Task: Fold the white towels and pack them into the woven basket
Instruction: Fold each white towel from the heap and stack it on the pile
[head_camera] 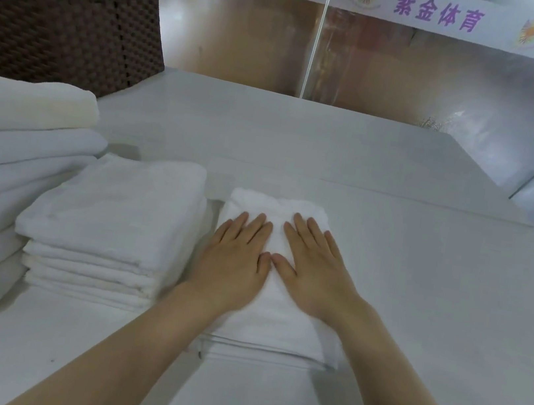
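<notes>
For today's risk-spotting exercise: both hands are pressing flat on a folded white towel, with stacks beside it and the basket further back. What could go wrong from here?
1. The folded towel is only pressed by the flat left hand and right hand; lifting it carelessly may undo the folds.
2. The near stack sits very close; sliding the towel leftward could knock it askew.
3. The woven basket stands behind the tall stack; reaching over could topple it.
</notes>
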Demonstrator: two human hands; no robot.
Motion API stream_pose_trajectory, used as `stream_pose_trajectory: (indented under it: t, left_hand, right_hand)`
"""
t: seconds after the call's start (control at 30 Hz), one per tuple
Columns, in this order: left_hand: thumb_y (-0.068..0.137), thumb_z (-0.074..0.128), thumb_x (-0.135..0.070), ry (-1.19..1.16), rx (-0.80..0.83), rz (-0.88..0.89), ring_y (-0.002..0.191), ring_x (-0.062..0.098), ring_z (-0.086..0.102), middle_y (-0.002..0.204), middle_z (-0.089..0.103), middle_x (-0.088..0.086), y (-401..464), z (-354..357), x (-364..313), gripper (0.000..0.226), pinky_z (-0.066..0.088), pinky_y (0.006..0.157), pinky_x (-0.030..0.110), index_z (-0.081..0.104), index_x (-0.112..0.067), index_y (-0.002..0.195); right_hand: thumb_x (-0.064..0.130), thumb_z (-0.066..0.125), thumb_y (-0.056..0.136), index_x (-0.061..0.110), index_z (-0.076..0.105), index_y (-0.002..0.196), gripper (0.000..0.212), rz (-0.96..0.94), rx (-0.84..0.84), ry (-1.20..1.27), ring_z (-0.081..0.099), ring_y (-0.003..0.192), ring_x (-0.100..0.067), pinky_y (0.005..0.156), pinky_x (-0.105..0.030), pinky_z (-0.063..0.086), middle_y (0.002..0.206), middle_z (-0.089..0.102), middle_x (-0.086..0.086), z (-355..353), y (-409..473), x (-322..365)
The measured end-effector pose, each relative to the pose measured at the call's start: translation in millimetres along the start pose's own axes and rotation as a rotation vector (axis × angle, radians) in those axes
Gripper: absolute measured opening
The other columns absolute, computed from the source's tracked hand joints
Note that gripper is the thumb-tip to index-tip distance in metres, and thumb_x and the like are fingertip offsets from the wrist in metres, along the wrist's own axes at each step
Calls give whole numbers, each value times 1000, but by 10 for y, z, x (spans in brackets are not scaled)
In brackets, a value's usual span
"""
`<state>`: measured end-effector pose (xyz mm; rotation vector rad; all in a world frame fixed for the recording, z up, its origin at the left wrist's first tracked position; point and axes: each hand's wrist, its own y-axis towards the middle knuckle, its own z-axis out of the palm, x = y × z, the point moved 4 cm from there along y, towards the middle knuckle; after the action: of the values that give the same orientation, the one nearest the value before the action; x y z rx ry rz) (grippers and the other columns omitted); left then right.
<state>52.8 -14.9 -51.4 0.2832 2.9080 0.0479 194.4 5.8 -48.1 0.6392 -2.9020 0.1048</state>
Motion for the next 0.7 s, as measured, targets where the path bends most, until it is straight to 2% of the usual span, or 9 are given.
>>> stream_pose_trajectory:
  t: [0.07,0.17,0.23,0.3,0.37,0.47,0.57,0.63,0.7]
  left_hand:
    - [105,15,-39,-10,41,0,151,15,-7,164,-5,-5,-14,0,-13,57,-4,122,34,3,-21,157]
    - [104,21,-39,-19,47,-19,151,18,1,165,2,-5,-23,-61,-38,57,3,122,33,9,-21,157]
    - [103,29,-36,16,-11,-27,141,25,26,157,26,3,20,-157,-40,50,22,115,36,32,-18,149]
    - [100,37,-29,82,-103,-42,122,28,40,136,42,7,146,-319,-50,35,34,100,36,46,-14,131]
    - [98,42,-26,103,-140,-35,122,29,39,135,41,7,385,-450,-53,36,34,98,37,45,-12,130]
    - [99,42,-38,28,110,-74,135,30,36,151,34,8,805,-522,29,54,31,106,40,32,-13,146]
    - [103,31,-42,43,426,-104,132,28,45,149,43,7,1007,-581,105,51,35,108,42,37,-16,146]
    - [105,30,-36,90,508,-59,128,25,48,143,49,5,1039,-655,95,44,36,108,41,50,-16,138]
    - [104,31,-38,130,528,-21,127,21,47,142,50,0,1050,-701,101,42,36,109,40,53,-20,136]
  right_hand:
    - [55,17,100,24,4,158,67,-24,-38,52,-17,149,-7,122,-32,-11,164,-11,9,33,-28,-54]
    - [35,38,104,26,38,150,46,-52,-187,364,3,147,3,119,-18,-5,162,18,13,21,-64,-151]
    - [19,49,101,26,54,136,36,13,-328,635,26,138,7,119,-15,13,149,40,18,-6,-117,-284]
    - [17,54,97,23,52,135,39,140,-423,715,42,129,-1,113,-27,32,139,47,16,-81,-92,-409]
    - [31,56,96,22,40,142,51,308,-350,690,47,128,-15,107,-32,38,145,43,4,-178,30,-490]
    - [56,56,91,14,33,147,73,465,-79,682,53,124,-26,95,-32,43,145,47,-6,-318,279,-573]
    - [69,59,81,7,51,132,81,515,104,719,65,96,-23,72,-31,53,123,63,-7,-407,469,-623]
    - [70,68,72,7,59,119,80,522,182,738,69,88,-22,74,-32,57,106,70,-6,-407,544,-647]
    - [63,77,69,7,62,117,76,496,199,811,69,89,-22,72,-31,56,102,71,-5,-420,594,-666]
